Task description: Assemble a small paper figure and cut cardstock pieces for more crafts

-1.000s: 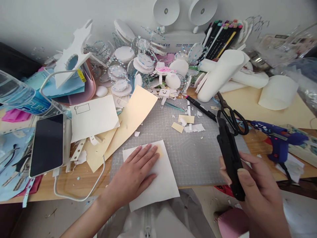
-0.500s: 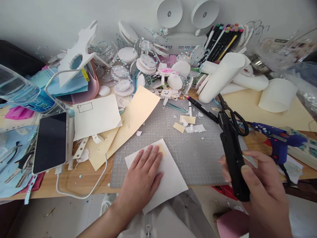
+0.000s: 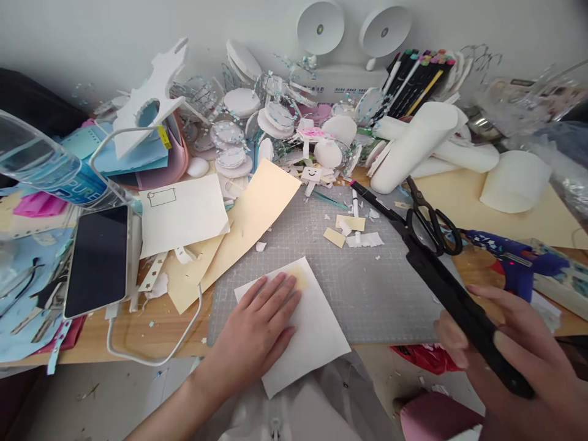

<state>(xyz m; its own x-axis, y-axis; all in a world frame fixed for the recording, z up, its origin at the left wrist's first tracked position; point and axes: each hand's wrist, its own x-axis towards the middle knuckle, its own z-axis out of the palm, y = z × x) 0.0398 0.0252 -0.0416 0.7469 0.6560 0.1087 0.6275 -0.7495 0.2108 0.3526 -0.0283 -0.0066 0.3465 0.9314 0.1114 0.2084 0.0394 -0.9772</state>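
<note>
My left hand (image 3: 261,321) lies flat, fingers stretched out, on a white sheet of paper (image 3: 316,334) that overhangs the table's front edge. A faint yellowish patch shows on the sheet near my fingertips. My right hand (image 3: 509,349) is closed around a long black tool (image 3: 459,300), held tilted at the right; its exact kind is unclear. Beyond the tool's far end lie black-handled scissors (image 3: 432,223) and a black marker (image 3: 374,201). A blue glue gun (image 3: 517,260) rests further right.
A grey cutting mat (image 3: 367,294) bears paper scraps (image 3: 350,222). Left are a phone (image 3: 97,260), a white cable (image 3: 172,355), a water bottle (image 3: 68,177) and cream card (image 3: 261,208). White foam discs (image 3: 241,101), paper rolls (image 3: 413,147) and pens (image 3: 413,79) crowd the back.
My right hand has shifted right and slightly down, turning the black tool to a more slanted angle. My left hand stays on the paper. The view has shifted slightly.
</note>
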